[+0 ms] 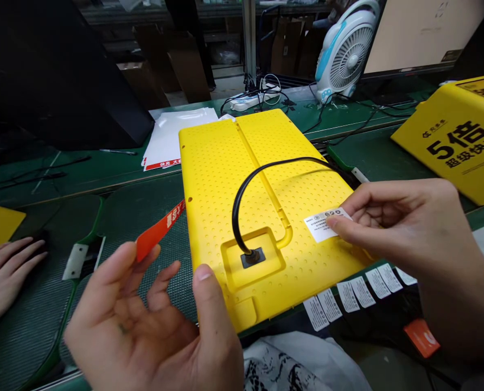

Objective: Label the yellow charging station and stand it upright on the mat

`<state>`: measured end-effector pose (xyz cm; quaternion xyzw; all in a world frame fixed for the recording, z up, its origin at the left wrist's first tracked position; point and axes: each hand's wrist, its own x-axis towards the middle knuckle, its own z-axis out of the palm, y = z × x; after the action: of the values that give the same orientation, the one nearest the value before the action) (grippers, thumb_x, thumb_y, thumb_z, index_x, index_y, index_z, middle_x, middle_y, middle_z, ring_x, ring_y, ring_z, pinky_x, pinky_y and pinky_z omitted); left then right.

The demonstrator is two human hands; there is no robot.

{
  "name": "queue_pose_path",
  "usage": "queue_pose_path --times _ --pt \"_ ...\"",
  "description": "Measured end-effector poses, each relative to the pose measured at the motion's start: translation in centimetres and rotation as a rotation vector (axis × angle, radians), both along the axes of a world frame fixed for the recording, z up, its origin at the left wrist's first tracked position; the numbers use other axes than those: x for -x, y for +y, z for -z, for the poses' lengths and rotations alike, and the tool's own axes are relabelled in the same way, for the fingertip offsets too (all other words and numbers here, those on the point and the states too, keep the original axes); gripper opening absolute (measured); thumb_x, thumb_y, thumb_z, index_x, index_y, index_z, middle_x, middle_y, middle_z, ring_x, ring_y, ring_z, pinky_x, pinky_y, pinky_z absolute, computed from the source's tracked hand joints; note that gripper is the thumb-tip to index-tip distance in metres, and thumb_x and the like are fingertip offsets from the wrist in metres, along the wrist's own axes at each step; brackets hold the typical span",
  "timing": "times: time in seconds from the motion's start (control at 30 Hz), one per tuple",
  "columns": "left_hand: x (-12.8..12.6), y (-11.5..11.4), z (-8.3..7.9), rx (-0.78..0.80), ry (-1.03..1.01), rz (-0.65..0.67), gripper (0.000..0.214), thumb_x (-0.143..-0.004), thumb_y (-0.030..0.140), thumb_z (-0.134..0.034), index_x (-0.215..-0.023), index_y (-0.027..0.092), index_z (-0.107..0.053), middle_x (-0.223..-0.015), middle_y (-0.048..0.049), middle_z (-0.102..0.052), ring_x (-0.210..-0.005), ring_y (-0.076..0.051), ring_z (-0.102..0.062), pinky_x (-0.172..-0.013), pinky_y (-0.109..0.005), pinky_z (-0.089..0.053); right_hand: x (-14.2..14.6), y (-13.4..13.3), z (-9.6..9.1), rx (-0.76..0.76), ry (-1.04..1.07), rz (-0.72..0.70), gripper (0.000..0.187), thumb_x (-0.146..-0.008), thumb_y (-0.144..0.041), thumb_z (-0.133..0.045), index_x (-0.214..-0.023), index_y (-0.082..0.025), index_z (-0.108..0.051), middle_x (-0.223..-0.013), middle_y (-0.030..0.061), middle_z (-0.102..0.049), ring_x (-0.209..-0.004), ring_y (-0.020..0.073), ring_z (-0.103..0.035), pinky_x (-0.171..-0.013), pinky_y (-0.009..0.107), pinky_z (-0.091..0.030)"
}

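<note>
A yellow perforated panel [234, 179] lies flat in front of me, with a black cable [246, 190] curving out of a recessed socket near its front edge. My right hand [421, 239] pinches a small white printed label [322, 224] against the panel's right side. My left hand [152, 320] is palm up with fingers spread, its thumb resting on the panel's front-left corner. A red strip with white characters [160, 229] sticks out from between its fingers.
Several white labels [360, 293] hang along the bench's front edge. A yellow box with black characters [457, 136] stands at the right, a white fan [348, 49] and a monitor behind. White sheets [172, 136] lie at the back. Another person's hand [1, 271] rests at the far left.
</note>
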<state>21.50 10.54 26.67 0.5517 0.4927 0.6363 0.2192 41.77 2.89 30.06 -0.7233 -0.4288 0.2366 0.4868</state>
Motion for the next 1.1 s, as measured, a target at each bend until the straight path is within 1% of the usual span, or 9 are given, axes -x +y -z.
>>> queue_pose_path --times 0.17,0.23,0.33,0.43,0.57,0.67,0.77,0.87,1.1 --pt "0.0 0.1 0.1 -0.025 0.017 -0.003 0.074 -0.060 0.013 -0.069 -0.133 0.018 -0.064 -0.142 -0.0108 -0.062 -0.120 -0.033 -0.064 -0.084 -0.047 -0.052 -0.4 0.3 -0.3 0.028 -0.010 -0.050 0.015 -0.072 -0.022 -0.090 -0.070 -0.020 -0.075 -0.060 -0.0009 -0.059 -0.053 0.0101 -0.055 -0.045 0.015 -0.042" --pt "-0.1 0.1 0.1 -0.020 0.010 -0.007 0.072 -0.060 0.014 -0.070 -0.132 0.017 -0.064 -0.142 -0.0115 -0.062 -0.122 -0.034 -0.064 -0.086 -0.048 -0.054 -0.6 0.6 -0.5 0.062 -0.009 -0.089 0.013 -0.072 -0.023 -0.087 -0.070 -0.019 -0.075 -0.060 -0.0002 -0.060 -0.053 0.0101 -0.055 -0.044 0.014 -0.043" --pt "0.0 0.0 0.1 -0.006 -0.022 -0.019 0.074 -0.062 0.014 -0.074 -0.134 0.009 -0.062 -0.141 -0.0170 -0.061 -0.124 -0.038 -0.063 -0.088 -0.050 -0.056 -1.0 1.2 -1.0 0.130 -0.025 -0.141 0.014 -0.074 -0.024 -0.082 -0.066 -0.018 -0.073 -0.059 0.0007 -0.059 -0.051 0.0100 -0.052 -0.042 0.015 -0.040" --pt "0.1 -0.2 0.0 0.019 -0.011 -0.008 0.074 -0.068 0.015 -0.076 -0.139 0.004 -0.057 -0.141 -0.0213 -0.059 -0.127 -0.039 -0.062 -0.092 -0.052 -0.057 -1.4 1.7 -1.4 0.185 -0.105 -0.190 0.014 -0.075 -0.025 -0.078 -0.065 -0.019 -0.070 -0.057 0.0008 -0.060 -0.050 0.0110 -0.051 -0.040 0.018 -0.037" --pt "0.2 -0.3 0.0 0.009 0.016 0.009 0.070 -0.073 0.016 -0.076 -0.139 0.006 -0.056 -0.141 -0.0207 -0.059 -0.128 -0.039 -0.061 -0.093 -0.052 -0.058 -1.7 2.0 -1.9 0.219 -0.250 -0.232 0.018 -0.075 -0.024 -0.076 -0.061 -0.020 -0.066 -0.052 -0.0010 -0.056 -0.045 0.0107 -0.047 -0.037 0.021 -0.031" --pt "0.2 -0.3 0.0 0.014 0.015 0.014 0.068 -0.074 0.016 -0.078 -0.138 0.005 -0.056 -0.139 -0.0219 -0.060 -0.129 -0.039 -0.061 -0.094 -0.055 -0.057 -1.9 1.9 -2.0 0.254 -0.288 -0.232 0.024 -0.077 -0.030 -0.077 -0.061 -0.020 -0.065 -0.050 -0.0013 -0.053 -0.044 0.0106 -0.044 -0.037 0.023 -0.029" --pt "0.2 -0.2 0.0 0.015 0.010 0.017 0.066 -0.075 0.016 -0.078 -0.137 0.008 -0.057 -0.140 -0.0203 -0.060 -0.129 -0.037 -0.061 -0.096 -0.054 -0.058 -2.2 1.8 -1.9 0.286 -0.289 -0.230 0.027 -0.079 -0.035 -0.078 -0.061 -0.020 -0.063 -0.054 -0.0004 -0.054 -0.047 0.0114 -0.047 -0.039 0.023 -0.031" --pt "0.2 -0.3 -0.1 0.016 0.015 0.020 0.065 -0.076 0.015 -0.078 -0.137 0.011 -0.058 -0.140 -0.0186 -0.060 -0.129 -0.035 -0.061 -0.096 -0.053 -0.058 -2.6 1.6 -2.0 0.310 -0.263 -0.247 0.028 -0.078 -0.034 -0.078 -0.061 -0.019 -0.061 -0.055 0.0005 -0.055 -0.047 0.0122 -0.048 -0.039 0.022 -0.031" --pt "0.1 -0.4 -0.3 0.015 0.011 0.011 0.066 -0.075 0.016 -0.079 -0.137 0.007 -0.057 -0.140 -0.0205 -0.060 -0.129 -0.036 -0.061 -0.095 -0.053 -0.059 -3.9 1.3 -2.2 0.363 -0.179 -0.279 0.021 -0.079 -0.031 -0.077 -0.066 -0.019 -0.065 -0.056 0.0011 -0.056 -0.048 0.0116 -0.048 -0.039 0.020 -0.031"
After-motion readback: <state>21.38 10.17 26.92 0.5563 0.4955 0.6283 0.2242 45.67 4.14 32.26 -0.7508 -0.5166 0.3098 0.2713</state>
